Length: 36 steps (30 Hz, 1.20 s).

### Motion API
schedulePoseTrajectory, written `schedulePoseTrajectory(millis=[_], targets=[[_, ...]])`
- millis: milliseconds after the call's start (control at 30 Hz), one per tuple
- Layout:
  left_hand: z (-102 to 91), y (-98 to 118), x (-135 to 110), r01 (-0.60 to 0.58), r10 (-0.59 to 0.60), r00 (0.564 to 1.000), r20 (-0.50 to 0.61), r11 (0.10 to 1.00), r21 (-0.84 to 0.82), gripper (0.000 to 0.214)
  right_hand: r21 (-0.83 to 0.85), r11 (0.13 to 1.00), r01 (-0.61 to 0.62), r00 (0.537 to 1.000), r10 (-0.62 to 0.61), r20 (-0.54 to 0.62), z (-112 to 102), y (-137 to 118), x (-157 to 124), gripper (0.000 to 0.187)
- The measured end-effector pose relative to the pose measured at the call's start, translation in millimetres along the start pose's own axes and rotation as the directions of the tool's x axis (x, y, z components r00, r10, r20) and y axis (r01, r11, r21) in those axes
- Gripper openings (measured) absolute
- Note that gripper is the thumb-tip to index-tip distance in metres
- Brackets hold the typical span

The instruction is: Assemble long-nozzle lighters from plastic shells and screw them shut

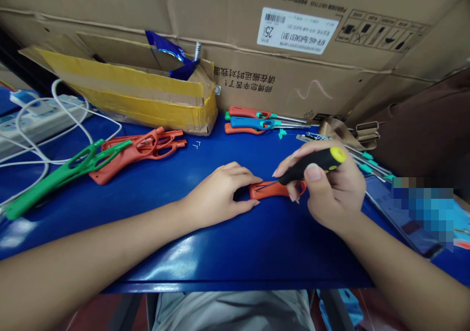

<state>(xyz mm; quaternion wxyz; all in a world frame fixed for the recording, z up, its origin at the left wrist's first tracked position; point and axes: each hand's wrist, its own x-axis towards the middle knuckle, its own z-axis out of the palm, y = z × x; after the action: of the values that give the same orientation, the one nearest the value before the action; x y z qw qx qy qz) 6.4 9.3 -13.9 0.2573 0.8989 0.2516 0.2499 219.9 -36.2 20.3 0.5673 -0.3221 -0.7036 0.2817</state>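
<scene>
An orange plastic lighter shell (pixel 272 189) lies flat on the blue table (pixel 227 252) in front of me. My left hand (pixel 220 194) is closed on the shell's left end, thumb and fingers pinching it down. My right hand (pixel 326 189) is closed round a screwdriver (pixel 312 166) with a black handle and yellow cap. The screwdriver's thin tip points left onto the shell.
Orange shells (pixel 143 150) and a green shell (pixel 62 174) lie at the left. Assembled orange and blue lighters (pixel 257 119) rest by the cardboard wall. A yellow-taped open box (pixel 139 96), a power strip with white cables (pixel 36 120) and metal rods (pixel 367 162) surround the spot.
</scene>
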Motion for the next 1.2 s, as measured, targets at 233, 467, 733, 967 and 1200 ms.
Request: schedulePoseTrajectory(millis=[233, 467, 733, 967, 1200], targets=[[-0.3, 0, 0, -0.009, 0.009, 1.000, -0.009, 1.000, -0.004, 0.034, -0.037, 0.998, 0.044, 0.999, -0.045, -0.014, 3, 1, 1, 0.032], [-0.2, 1, 1, 0.008, -0.009, 1.000, -0.004, 1.000, -0.005, 0.031, -0.059, 0.998, -0.024, 0.990, 0.032, 0.139, -5, -4, 6, 0.049], [0.6, -1, 1, 0.001, -0.001, 1.000, -0.004, 1.000, -0.011, 0.033, -0.419, 0.892, 0.168, 0.984, -0.179, 0.013, -14, 0, 8, 0.049], [1.4, -1, 1, 0.004, -0.004, 1.000, -0.003, 1.000, -0.015, 0.033, -0.366, 0.911, 0.189, 0.982, -0.164, 0.099, -21, -5, 12, 0.043], [1.1, -2, 1, 0.015, -0.015, 1.000, -0.006, 1.000, -0.025, 0.032, -0.301, 0.948, 0.103, 0.986, -0.058, 0.154, -19, -12, 11, 0.046]])
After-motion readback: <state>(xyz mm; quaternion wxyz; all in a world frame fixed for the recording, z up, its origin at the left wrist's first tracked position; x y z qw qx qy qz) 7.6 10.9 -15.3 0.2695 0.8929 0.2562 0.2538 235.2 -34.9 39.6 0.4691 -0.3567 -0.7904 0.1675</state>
